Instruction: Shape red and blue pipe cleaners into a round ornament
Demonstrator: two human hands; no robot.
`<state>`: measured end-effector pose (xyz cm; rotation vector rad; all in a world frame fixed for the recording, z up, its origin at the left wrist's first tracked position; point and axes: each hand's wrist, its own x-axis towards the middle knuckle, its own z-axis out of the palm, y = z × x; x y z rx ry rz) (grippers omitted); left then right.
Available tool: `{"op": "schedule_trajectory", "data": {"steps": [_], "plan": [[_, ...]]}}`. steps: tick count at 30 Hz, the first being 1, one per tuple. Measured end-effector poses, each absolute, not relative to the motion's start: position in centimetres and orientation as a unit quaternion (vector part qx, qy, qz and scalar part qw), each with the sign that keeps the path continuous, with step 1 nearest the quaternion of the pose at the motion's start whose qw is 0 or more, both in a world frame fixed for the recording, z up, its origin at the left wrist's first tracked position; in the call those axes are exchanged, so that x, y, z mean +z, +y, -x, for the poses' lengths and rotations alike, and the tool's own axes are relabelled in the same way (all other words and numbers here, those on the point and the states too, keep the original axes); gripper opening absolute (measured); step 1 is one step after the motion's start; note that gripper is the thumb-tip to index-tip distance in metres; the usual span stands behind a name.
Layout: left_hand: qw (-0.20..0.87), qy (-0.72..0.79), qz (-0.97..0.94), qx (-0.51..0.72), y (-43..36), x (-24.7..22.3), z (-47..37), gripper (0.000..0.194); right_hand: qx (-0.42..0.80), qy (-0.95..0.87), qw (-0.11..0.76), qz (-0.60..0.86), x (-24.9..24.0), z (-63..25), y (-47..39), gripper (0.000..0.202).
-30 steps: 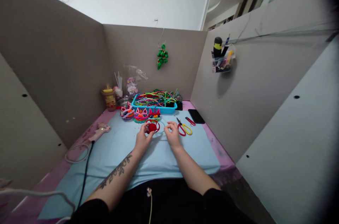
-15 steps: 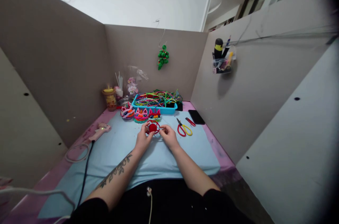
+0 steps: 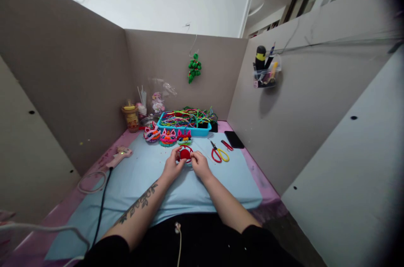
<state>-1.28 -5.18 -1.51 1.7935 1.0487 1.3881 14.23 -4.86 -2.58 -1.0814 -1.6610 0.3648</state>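
Note:
Between both hands, just above the blue cloth, is a round red fuzzy piece [image 3: 185,154] with a red ring around its top, apparently shaped from pipe cleaner. My left hand [image 3: 173,165] is closed on its left side, thumb at the near edge. The fingers of my right hand [image 3: 200,164] pinch its right edge; any small strand there is too fine to make out. Just beyond stand several colourful fuzzy animal heads, among them a pink one with pointed ears [image 3: 168,137] and one with a horn [image 3: 184,137].
A blue basket [image 3: 199,132] full of pipe cleaners stands behind. To the right lie red-and-yellow scissors [image 3: 220,153], red-handled snips [image 3: 227,145] and a black phone [image 3: 234,140]. At left are a pink glue gun [image 3: 119,157] with its cord and a cup [image 3: 131,118]. Grey panels enclose three sides.
The red piece has shifted slightly to the right and tilted between my hands. My right fingers have drawn closer in on its right edge. Everything else stays in place.

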Motion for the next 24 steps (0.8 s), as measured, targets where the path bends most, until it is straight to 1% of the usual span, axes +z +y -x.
{"op": "schedule_trajectory", "data": {"steps": [5, 9, 12, 16, 19, 21, 24], "plan": [[0.412, 0.371, -0.62, 0.556, -5.1, -1.0, 1.0, 0.05, 0.187, -0.655, 0.566, 0.464, -2.4, -14.1, -5.2, 0.019], [0.431, 0.396, -0.56, 0.586, -4.6, -0.9, 1.1, 0.053, 0.128, -0.64, 0.591, 0.474, -1.7, -14.2, -5.8, 0.015], [0.43, 0.41, -0.533, 0.602, -4.3, -0.9, 1.3, 0.054, 0.106, -0.661, 0.58, 0.464, -1.4, -14.3, -6.1, 0.01], [0.428, 0.426, -0.509, 0.613, -4.0, -1.1, 1.5, 0.054, 0.092, -0.701, 0.56, 0.432, -1.4, -13.9, -6.3, 0.01], [0.428, 0.428, -0.501, 0.619, -3.8, -1.5, 1.6, 0.055, 0.087, -0.747, 0.524, 0.401, -1.6, -13.5, -6.4, 0.011], [0.423, 0.43, -0.501, 0.621, -3.7, -1.7, 1.6, 0.054, 0.084, -0.758, 0.505, 0.404, -1.7, -13.3, -6.4, 0.012], [0.416, 0.431, -0.503, 0.623, -3.8, -1.6, 1.5, 0.053, 0.079, -0.746, 0.504, 0.429, -1.8, -13.1, -6.5, 0.012]]}}
